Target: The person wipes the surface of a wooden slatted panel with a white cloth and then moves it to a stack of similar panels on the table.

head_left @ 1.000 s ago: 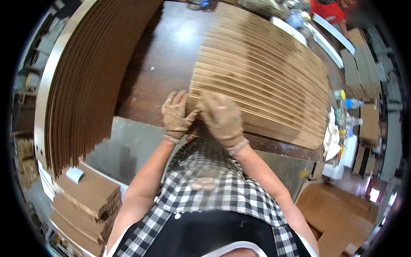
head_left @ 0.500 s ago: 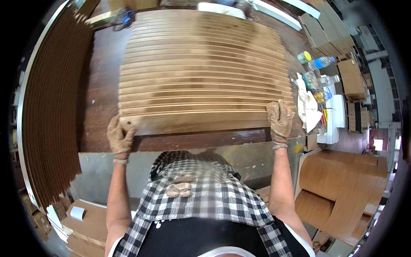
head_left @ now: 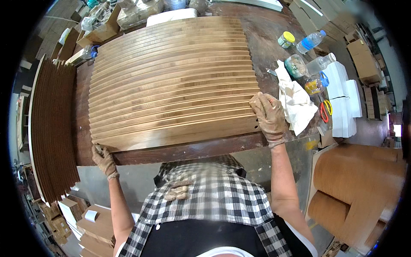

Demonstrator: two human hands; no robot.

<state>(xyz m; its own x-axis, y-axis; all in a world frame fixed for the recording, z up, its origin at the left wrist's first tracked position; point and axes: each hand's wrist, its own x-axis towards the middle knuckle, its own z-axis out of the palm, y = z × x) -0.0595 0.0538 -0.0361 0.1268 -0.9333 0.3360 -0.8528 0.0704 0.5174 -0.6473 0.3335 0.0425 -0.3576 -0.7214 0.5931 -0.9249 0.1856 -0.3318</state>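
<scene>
Many long wooden boards (head_left: 171,85) lie overlapped like shallow steps on the dark brown table (head_left: 197,150). The nearest board (head_left: 184,132) shows its broad face, with small dark holes by its right end. Both my hands wear stained tan gloves. At that board's near left corner, my left hand (head_left: 104,160) grips the end with thumb and fingers. My right hand (head_left: 269,118) is bent around the right ends of the front boards, fingertips on their upper edges. The undersides of the boards are hidden.
A tall stack of brown boards (head_left: 53,132) stands left. To the right are a white cloth (head_left: 295,100), red-and-yellow-handled scissors (head_left: 326,110), a yellow-lidded jar (head_left: 286,39), bottles (head_left: 311,41) and white boxes (head_left: 342,115). An open carton (head_left: 100,30) sits at the far left.
The overlapped boards have shifted left, closer to the brown stack and farther from the cloth, both hands moving with them. The view has also turned somewhat.
</scene>
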